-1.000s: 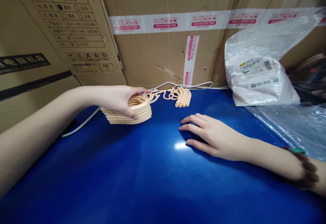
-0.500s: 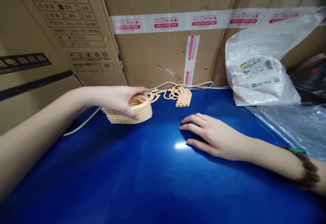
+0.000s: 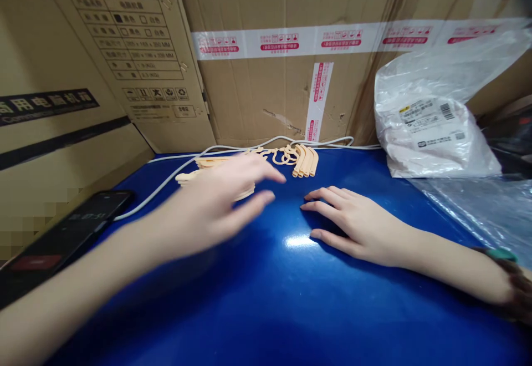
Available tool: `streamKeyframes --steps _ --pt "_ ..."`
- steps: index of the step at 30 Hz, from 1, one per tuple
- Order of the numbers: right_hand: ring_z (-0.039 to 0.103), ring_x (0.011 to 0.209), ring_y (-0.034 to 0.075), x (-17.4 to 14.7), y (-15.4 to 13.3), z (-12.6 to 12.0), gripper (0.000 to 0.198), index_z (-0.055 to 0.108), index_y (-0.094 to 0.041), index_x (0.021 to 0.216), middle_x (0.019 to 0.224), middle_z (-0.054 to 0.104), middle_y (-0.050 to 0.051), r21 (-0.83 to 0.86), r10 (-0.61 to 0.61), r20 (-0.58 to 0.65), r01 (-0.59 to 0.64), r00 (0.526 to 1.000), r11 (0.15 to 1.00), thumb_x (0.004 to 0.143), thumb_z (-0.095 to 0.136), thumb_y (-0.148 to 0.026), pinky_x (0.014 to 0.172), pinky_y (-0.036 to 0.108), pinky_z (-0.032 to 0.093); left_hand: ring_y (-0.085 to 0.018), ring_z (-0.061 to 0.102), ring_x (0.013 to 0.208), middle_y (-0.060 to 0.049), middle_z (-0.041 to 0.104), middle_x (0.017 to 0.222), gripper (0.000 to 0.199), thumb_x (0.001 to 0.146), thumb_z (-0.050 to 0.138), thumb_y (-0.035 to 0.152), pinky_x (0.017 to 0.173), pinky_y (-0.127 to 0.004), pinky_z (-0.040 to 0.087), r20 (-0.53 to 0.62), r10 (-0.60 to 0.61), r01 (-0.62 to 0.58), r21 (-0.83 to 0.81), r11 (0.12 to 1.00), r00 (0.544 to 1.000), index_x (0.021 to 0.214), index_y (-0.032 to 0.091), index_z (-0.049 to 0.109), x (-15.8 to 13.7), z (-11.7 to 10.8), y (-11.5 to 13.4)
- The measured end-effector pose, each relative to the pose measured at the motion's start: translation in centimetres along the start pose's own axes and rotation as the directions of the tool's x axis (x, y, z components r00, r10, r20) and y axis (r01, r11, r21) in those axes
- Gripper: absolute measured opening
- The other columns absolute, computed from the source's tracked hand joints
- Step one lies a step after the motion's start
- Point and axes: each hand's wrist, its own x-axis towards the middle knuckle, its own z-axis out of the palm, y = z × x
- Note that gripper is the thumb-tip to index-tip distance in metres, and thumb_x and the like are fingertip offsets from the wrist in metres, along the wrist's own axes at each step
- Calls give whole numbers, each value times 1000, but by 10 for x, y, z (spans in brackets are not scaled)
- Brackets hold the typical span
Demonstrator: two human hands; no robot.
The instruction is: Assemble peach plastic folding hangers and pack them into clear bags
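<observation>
My left hand (image 3: 226, 197) is blurred, with thumb and forefinger apart and nothing between them. Behind it lies a stack of cream plastic pieces (image 3: 188, 178), mostly hidden by the hand. Several curved cream tubes (image 3: 306, 162) lie side by side beyond the hand, near the cardboard. Left of these tubes are loose cream hook-shaped pieces (image 3: 278, 158). My right hand (image 3: 347, 216) rests palm down on the blue tabletop (image 3: 299, 299), its fingers spread and holding nothing.
A phone (image 3: 78, 227) lies at the left edge under my forearm. A white cable (image 3: 162, 186) runs along the back. Cardboard boxes (image 3: 257, 89) wall off the rear and left. At right stand a white plastic bag (image 3: 436, 127) and clear plastic film (image 3: 477, 205).
My left hand has let go of the stack of cream pieces and come nearer and to the right. The view has shifted slightly, showing the phone. My right hand stays in place.
</observation>
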Motion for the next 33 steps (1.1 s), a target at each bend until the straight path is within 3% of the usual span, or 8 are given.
streamKeyframes --steps 3,8,20,27,33 --pt "58 107 29 1 0 1 48 57 -14 124 123 59 16 -58 37 -27 -38 999 998 95 45 -51 91 48 48 -24 59 108 -10 61 123 29 97 40 24 93 -37 48 166 129 -138 39 990 978 119 19 58 -5 36 11" --pt "58 107 28 2 2 2 45 58 -13 123 123 60 15 -92 34 -27 -36 999 995 98 41 -47 90 45 48 -28 55 118 -15 56 132 34 99 39 29 97 -42 48 206 147 -163 65 984 967 126 14 54 -7 64 0" --pt "61 101 27 20 20 -9 37 58 -17 122 119 62 12 -108 93 -32 -96 995 990 97 45 -41 88 44 46 -24 49 125 -10 51 138 39 101 38 35 105 -41 42 242 50 -58 24 998 969 133 16 51 -13 66 -10" --pt "61 96 26 64 58 -25 29 67 -16 108 102 65 11 -216 77 -76 -92 994 972 97 46 -32 82 36 43 -24 48 126 -10 51 139 38 101 38 33 106 -41 42 239 51 -56 16 998 970 133 16 52 -13 67 -11" --pt "60 95 23 112 66 -11 23 74 -18 100 99 67 9 -306 100 -18 -100 995 947 93 53 -27 79 32 37 -25 49 125 -11 52 138 39 101 38 33 105 -41 42 233 61 -68 25 997 971 132 15 52 -14 67 -12"
